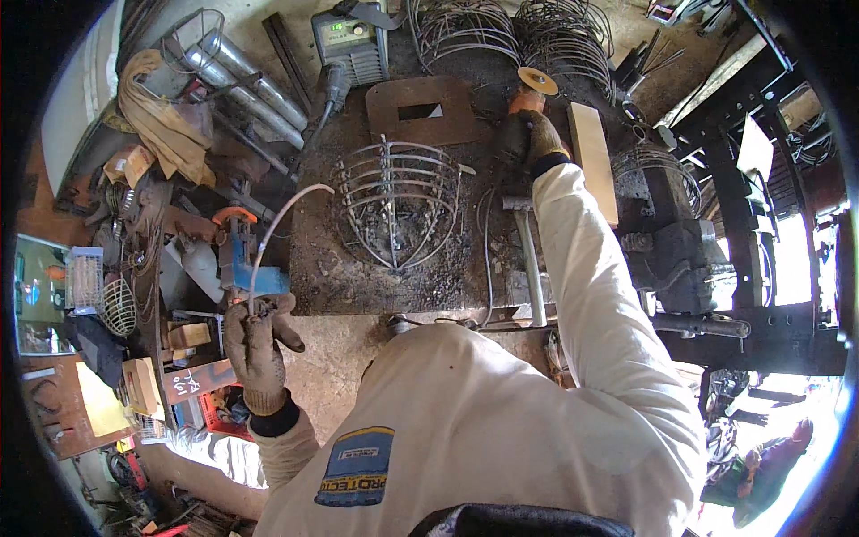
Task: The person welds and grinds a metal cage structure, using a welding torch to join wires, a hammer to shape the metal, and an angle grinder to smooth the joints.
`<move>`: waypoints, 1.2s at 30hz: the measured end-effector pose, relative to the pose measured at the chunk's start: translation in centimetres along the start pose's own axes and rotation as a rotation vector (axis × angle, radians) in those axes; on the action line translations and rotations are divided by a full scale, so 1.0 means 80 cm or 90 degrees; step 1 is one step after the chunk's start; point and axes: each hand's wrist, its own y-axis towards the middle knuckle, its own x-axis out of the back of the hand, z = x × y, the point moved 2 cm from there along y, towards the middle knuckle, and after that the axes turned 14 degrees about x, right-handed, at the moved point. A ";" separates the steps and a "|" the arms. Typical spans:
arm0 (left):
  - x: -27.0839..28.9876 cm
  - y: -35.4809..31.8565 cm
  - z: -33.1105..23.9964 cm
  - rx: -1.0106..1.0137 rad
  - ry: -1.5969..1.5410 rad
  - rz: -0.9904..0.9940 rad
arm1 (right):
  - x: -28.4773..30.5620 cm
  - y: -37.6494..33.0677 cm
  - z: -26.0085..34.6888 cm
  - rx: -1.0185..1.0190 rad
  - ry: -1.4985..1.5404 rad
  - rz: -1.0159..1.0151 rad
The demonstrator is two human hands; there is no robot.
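Observation:
My left hand (257,347), in a knitted work glove, grips the lower end of a thin curved metal rod (267,236) beside the bench's left front corner. The rod arcs up and right, its free tip over the bench. At the far right of the bench, my gloved right hand (544,136) holds an angle grinder (526,100) with an orange head and a tan disc; its body is partly hidden by the hand. Between the hands, a cage of bent metal rods (387,183) lies on the dark, grit-covered bench (322,277).
A hammer (530,259) lies near the bench's front right, by a cable. Farther back are a rusty plate with a slot (389,98), a welding machine (353,63), wire coils (465,36) and a pale wooden strip (588,152). A blue vise (259,277) stands left.

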 end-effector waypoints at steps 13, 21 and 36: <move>0.051 0.002 0.020 0.030 0.000 0.020 | -0.025 0.024 0.021 0.272 -0.578 0.103; 0.076 0.012 0.019 0.034 0.045 0.120 | 0.045 -0.064 0.133 -0.010 -0.486 0.341; 0.041 0.077 0.038 0.113 -0.133 0.309 | 0.137 -0.181 0.283 -0.085 -0.418 0.254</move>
